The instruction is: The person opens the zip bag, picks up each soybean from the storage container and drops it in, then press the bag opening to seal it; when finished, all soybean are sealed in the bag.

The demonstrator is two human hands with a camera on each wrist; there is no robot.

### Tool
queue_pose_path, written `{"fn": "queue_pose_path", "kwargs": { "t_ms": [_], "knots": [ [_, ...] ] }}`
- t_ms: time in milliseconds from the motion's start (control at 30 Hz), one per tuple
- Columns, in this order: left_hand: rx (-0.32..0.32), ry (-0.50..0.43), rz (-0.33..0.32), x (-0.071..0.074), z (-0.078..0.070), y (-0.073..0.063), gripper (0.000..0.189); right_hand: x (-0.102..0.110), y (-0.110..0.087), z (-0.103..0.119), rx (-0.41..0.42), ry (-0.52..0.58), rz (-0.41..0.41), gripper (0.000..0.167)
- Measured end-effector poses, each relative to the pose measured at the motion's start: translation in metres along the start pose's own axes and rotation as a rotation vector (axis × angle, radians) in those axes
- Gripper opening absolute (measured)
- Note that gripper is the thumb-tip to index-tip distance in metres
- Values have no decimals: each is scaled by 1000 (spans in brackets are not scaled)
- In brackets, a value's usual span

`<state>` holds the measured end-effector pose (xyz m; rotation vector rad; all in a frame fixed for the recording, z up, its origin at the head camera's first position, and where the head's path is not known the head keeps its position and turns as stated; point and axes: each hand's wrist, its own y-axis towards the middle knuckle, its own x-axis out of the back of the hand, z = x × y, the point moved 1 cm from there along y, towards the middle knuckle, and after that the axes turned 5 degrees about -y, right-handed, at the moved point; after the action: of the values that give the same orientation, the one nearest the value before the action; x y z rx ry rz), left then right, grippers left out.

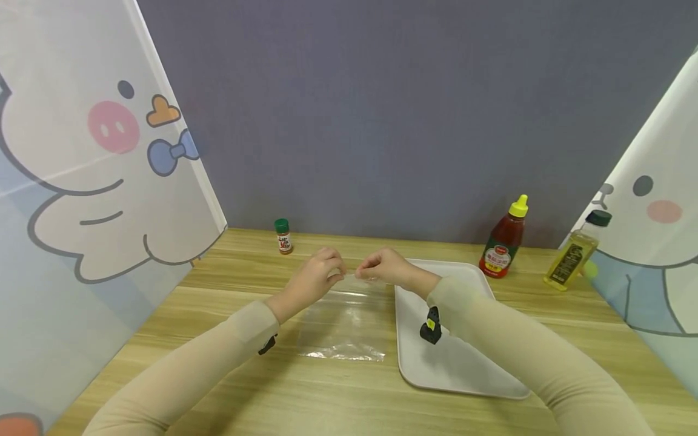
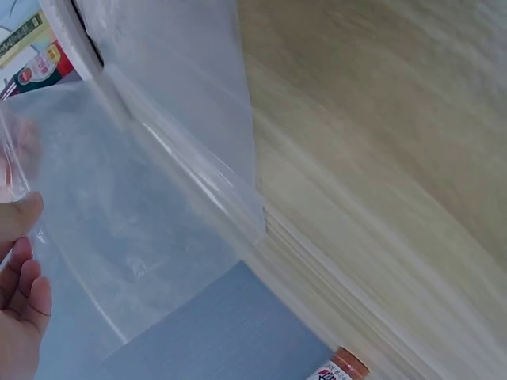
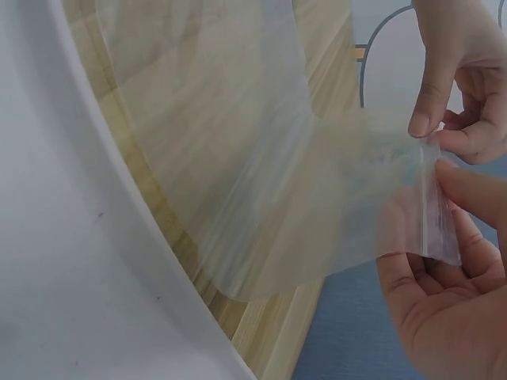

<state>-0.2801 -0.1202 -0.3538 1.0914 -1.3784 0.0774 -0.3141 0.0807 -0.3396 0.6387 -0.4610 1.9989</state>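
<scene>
A clear plastic zip-seal bag (image 1: 349,321) hangs between the two hands, its lower part over the wooden table. My left hand (image 1: 316,275) pinches the bag's top edge with thumb and fingers. Close beside it, my right hand (image 1: 389,269) pinches the same edge. In the right wrist view the zip strip of the bag (image 3: 424,206) runs near the fingertips, with the left hand (image 3: 467,87) above and the right hand (image 3: 459,277) below. The left wrist view shows the left hand (image 2: 20,293) at the frame's edge, next to the see-through bag (image 2: 142,214).
A white tray (image 1: 458,369) lies under the right forearm. Behind it stand a red sauce bottle (image 1: 498,245) with a yellow cap and an oil bottle (image 1: 572,257). A small green-capped spice jar (image 1: 283,237) stands at the table's back left, before a grey partition (image 1: 349,121).
</scene>
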Motion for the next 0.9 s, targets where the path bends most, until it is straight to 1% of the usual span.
{"fn": "queue_pose_path", "kwargs": {
  "t_ms": [100, 233, 500, 600, 767, 900],
  "knots": [
    [3, 22, -11, -2, 0, -1, 16, -1, 1, 1, 1, 1, 5, 19],
    [3, 14, -24, -6, 1, -1, 17, -4, 3, 3, -1, 3, 11, 21],
    [-29, 3, -50, -9, 1, -1, 16, -8, 8, 7, 25, -46, 50, 24],
    [-52, -3, -63, -9, 0, -2, 15, -9, 10, 8, 22, -44, 60, 22],
    [-79, 0, -81, -9, -3, -3, 12, -8, 13, 9, 4, -41, 51, 17],
    [-81, 20, -94, -10, -4, -4, 13, -8, 15, 8, -11, -55, 37, 16]
  ]
}}
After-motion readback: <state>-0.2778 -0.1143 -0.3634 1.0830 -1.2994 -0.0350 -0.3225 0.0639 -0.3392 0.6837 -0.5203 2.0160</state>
